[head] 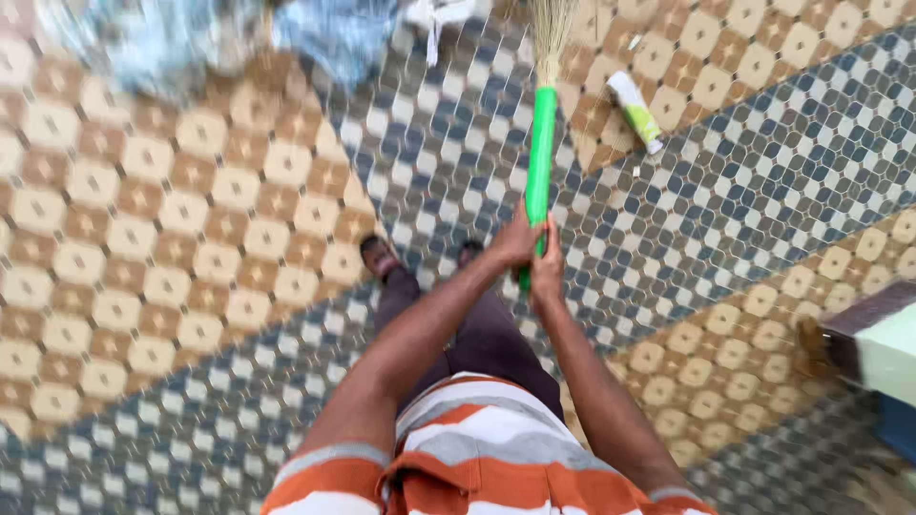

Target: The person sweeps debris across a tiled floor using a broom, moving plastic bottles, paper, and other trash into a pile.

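A broom with a bright green handle [540, 157] and straw bristles [551, 33] points away from me over the patterned tile floor. Both hands grip the handle's near end, one right beside the other: my left hand [513, 240] wraps it from the left, my right hand [548, 270] from the right and slightly nearer to me. The bristles touch the floor at the top edge of the view. My legs in dark trousers and both sandalled feet [382, 256] stand below the hands.
A white and green tube [636, 111] lies on the floor to the right of the bristles. Blue cloth [329, 33] and a white scrap [434, 14] lie at the top. A dark-edged, pale piece of furniture [873, 343] juts in at the right.
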